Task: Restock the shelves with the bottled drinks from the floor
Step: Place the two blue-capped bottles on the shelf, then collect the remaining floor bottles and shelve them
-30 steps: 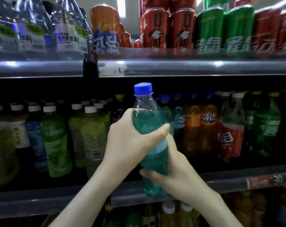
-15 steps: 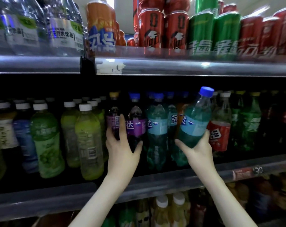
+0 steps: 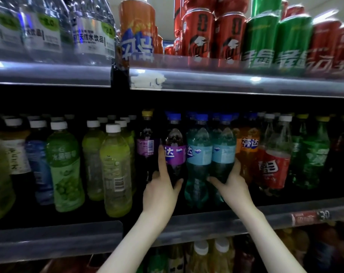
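The right hand (image 3: pixel 230 186) grips the blue bottle (image 3: pixel 223 152), packed tight between neighbours (image 3: pixel 198 154) at three and nine o'clock. It stands upright, cap at twelve; the left hand (image 3: pixel 161 192) clasps the purple bottle (image 3: pixel 175 154).

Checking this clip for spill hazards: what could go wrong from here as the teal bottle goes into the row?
1. The right hand grips the teal bottle low down, so its top could tip against the orange Fanta bottle beside it.
2. The row looks tight; pushing in could shove the neighbouring teal bottle or the purple bottle that the left hand holds.
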Demonstrator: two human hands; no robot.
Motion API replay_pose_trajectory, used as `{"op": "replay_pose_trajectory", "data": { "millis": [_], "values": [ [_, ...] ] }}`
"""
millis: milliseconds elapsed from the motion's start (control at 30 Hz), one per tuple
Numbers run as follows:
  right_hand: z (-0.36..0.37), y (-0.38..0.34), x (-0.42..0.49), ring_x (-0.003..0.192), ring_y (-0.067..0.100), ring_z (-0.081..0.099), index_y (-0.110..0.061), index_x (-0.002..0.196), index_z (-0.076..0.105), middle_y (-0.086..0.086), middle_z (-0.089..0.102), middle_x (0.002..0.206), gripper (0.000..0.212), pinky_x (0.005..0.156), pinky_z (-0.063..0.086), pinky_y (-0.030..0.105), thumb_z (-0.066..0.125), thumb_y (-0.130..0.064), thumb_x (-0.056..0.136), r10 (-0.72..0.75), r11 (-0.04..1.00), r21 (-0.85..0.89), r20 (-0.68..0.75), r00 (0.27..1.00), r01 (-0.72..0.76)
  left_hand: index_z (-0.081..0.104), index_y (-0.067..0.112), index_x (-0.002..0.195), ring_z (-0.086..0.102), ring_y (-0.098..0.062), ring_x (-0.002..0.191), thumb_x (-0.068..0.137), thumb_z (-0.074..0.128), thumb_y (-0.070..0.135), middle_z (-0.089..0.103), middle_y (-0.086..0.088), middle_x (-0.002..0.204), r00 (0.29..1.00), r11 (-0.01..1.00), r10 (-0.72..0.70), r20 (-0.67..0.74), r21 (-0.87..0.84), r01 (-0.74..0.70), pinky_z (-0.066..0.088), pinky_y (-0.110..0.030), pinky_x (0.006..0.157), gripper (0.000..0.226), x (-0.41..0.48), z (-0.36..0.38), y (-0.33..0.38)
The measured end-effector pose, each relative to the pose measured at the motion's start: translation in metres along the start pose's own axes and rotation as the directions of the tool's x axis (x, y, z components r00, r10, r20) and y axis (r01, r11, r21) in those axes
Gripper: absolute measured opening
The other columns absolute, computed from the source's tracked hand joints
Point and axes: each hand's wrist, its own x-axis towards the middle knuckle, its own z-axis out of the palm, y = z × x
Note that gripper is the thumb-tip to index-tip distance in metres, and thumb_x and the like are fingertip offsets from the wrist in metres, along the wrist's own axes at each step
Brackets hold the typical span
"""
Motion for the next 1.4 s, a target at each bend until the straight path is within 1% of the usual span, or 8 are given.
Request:
{"op": "replay_pose_trajectory", "data": {
  "millis": [267, 400, 600, 733, 867, 1000, 1167, 1400],
  "values": [
    [0.005, 0.001, 0.001, 0.118, 0.03, 0.056, -0.015, 0.151, -0.009, 0.013, 0.052, 0.137, 0.103, 0.085, 0.042, 0.028, 0.07, -0.023, 0.086, 0.038, 0.996, -0.078, 0.025, 0.999, -0.036, -0.048, 0.037, 0.123, 0.064, -0.022, 0.079, 0.096, 0.047, 0.047, 0.053, -0.008, 0.118, 0.997, 0.994, 0.003, -0.077, 0.111, 0.006, 0.044, -0.027, 0.056, 0.099, 0.0, 0.01, 0.003],
    [0.005, 0.004, -0.014, 0.136, 0.026, 0.039, -0.017, 0.152, 0.0, 0.008, 0.036, 0.151, 0.094, 0.106, 0.035, 0.033, 0.068, -0.022, 0.088, 0.008, 0.997, -0.082, 0.041, 0.999, -0.004, -0.039, 0.045, 0.134, 0.06, -0.027, 0.096, 0.095, 0.053, 0.034, 0.048, -0.011, 0.129, 0.998, 1.0, 0.012, -0.066, -0.022, -0.013, 0.055, -0.037, 0.067, 0.1, -0.018, 0.013, -0.002],
    [0.014, -0.005, -0.095, 0.136, 0.022, 0.032, -0.01, 0.149, 0.026, 0.011, 0.038, 0.146, 0.063, 0.106, 0.027, 0.026, 0.055, -0.023, 0.094, -0.284, 0.954, -0.139, -0.142, 0.948, 0.265, 0.04, 0.02, 0.145, 0.049, -0.013, 0.12, 0.094, 0.05, 0.028, 0.052, -0.002, 0.132, 0.938, 0.984, 0.165, -0.304, -0.011, -0.177, 0.048, -0.017, 0.083, 0.052, -0.1, 0.008, -0.035],
    [0.053, 0.002, -0.168, 0.114, 0.018, 0.05, -0.004, 0.128, 0.053, 0.009, 0.057, 0.12, 0.04, 0.099, 0.037, 0.023, 0.052, -0.028, 0.096, -0.496, 0.868, 0.015, 0.031, 0.868, 0.496, 0.055, 0.011, 0.133, 0.054, -0.012, 0.118, 0.095, 0.049, 0.021, 0.059, -0.004, 0.125, 0.94, 0.988, 0.148, -0.307, 0.088, -0.127, 0.04, -0.013, 0.099, 0.04, -0.169, -0.006, -0.072],
    [0.117, 0.012, -0.247, 0.11, 0.01, 0.05, -0.01, 0.123, 0.057, -0.01, 0.052, 0.111, 0.031, 0.097, 0.033, 0.014, 0.054, -0.024, 0.095, -0.478, 0.876, 0.248, 0.345, 0.808, 0.413, 0.053, 0.017, 0.135, 0.055, -0.011, 0.115, 0.093, 0.048, 0.032, 0.057, 0.001, 0.128, 0.974, 0.958, -0.127, -0.188, 0.231, 0.17, 0.047, -0.019, 0.089, 0.044, -0.254, -0.025, -0.111],
    [0.179, 0.005, -0.326, 0.116, 0.01, 0.05, -0.015, 0.128, 0.054, -0.015, 0.048, 0.112, 0.033, 0.093, 0.029, 0.007, 0.055, -0.021, 0.096, -0.427, 0.904, 0.309, 0.699, 0.574, 0.297, 0.044, 0.022, 0.141, 0.049, -0.015, 0.123, 0.095, 0.052, 0.028, 0.046, 0.004, 0.14, 0.854, 0.795, -0.506, -0.118, 0.32, 0.515, 0.047, -0.026, 0.093, 0.047, -0.346, -0.058, -0.16],
    [0.24, -0.012, -0.405, 0.129, 0.01, 0.042, -0.016, 0.138, 0.044, -0.004, 0.05, 0.132, 0.041, 0.1, 0.027, 0.011, 0.05, -0.026, 0.099, -0.47, 0.849, 0.368, 0.853, 0.226, 0.379, 0.035, 0.023, 0.146, 0.042, -0.014, 0.129, 0.098, 0.045, 0.03, 0.04, 0.003, 0.143, 0.62, 0.541, -0.774, -0.133, 0.371, 0.755, 0.04, -0.024, 0.097, 0.049, -0.439, -0.109, -0.216],
    [0.361, -0.066, -0.489, 0.13, 0.016, 0.042, -0.015, 0.143, 0.038, 0.001, 0.046, 0.137, 0.044, 0.101, 0.038, 0.025, 0.047, -0.021, 0.1, -0.366, 0.839, 0.317, 0.93, 0.025, 0.443, 0.032, 0.023, 0.147, 0.043, -0.023, 0.128, 0.097, 0.045, 0.028, 0.035, -0.002, 0.147, 0.391, 0.294, -0.911, -0.131, 0.459, 0.838, 0.044, -0.033, 0.092, 0.052, -0.535, -0.213, -0.307]
  ]
}}
